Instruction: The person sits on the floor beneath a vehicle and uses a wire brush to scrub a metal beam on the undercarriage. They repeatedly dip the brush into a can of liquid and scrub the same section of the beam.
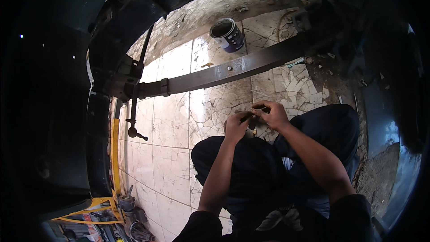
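Observation:
My left hand [236, 125] and my right hand [272, 115] meet in front of my bent knees, fingertips pinched together. Something small and dark seems to be between them, but the fingers hide most of it and its kind does not show. Beyond the hands, a long, slightly curved metal bar like a leaf spring [210, 77] crosses from left to right above the cracked tile floor [170, 127]. Neither hand touches the bar.
An open paint can [231, 40] stands behind the bar. At left hangs a dark rod with a ball end [132, 131]. A yellow metal frame [115, 152] stands lower left, beside greasy machine parts [136, 219]. Dark vehicle bodywork [45, 107] surrounds me.

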